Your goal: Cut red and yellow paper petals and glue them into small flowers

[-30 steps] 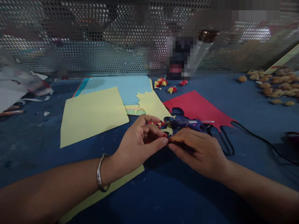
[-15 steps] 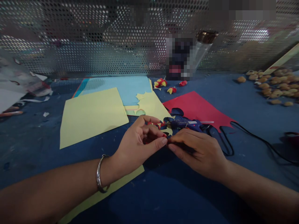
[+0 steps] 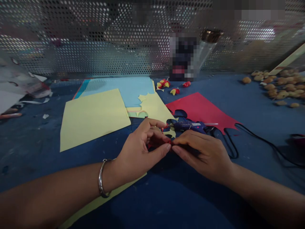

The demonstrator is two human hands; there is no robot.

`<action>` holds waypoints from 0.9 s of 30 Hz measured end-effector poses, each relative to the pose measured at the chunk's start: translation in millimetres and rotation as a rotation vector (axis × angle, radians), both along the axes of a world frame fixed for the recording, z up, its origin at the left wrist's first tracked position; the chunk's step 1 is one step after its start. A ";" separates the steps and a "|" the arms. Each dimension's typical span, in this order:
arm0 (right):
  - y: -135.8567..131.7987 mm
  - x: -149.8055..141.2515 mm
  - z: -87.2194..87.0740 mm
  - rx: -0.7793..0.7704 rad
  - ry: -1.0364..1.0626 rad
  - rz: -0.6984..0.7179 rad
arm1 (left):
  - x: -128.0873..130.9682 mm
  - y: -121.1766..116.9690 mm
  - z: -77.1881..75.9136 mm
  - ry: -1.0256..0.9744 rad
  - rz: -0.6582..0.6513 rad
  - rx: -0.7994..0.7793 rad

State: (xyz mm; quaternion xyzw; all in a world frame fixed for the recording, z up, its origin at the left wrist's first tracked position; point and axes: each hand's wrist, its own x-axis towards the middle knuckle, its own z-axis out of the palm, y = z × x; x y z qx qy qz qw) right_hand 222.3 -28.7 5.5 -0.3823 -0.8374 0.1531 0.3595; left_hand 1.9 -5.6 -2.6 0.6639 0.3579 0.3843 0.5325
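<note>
Thumb and fingers of my left hand (image 3: 145, 146) pinch a small red piece (image 3: 169, 142), mostly hidden by the fingertips. My right hand (image 3: 205, 152) is closed too, its fingertips meeting the same piece from the right. Just behind the hands lies a blue glue gun (image 3: 190, 126) with a clear glue stick out of its back and a small red light on. Around its nozzle are scraps of cut yellow paper (image 3: 154, 105). A red sheet (image 3: 200, 106) with rounded cut-outs lies behind the gun.
Small red and yellow paper pieces (image 3: 175, 91) lie farther back. A yellow sheet (image 3: 92, 119) overlaps light blue paper (image 3: 114, 89) on the left. The gun's black cord (image 3: 264, 140) runs right. Peanut-like shells (image 3: 283, 87) are heaped at right, before a perforated metal panel (image 3: 107, 47).
Both hands stay nearly in place, fingertips together. The red piece between them shows a little more now, and the view has shifted slightly.
</note>
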 end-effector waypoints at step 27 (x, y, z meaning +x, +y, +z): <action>-0.8 -0.8 2.6 0.006 -0.006 -0.001 | 0.2 -1.3 -1.5 0.016 0.011 0.058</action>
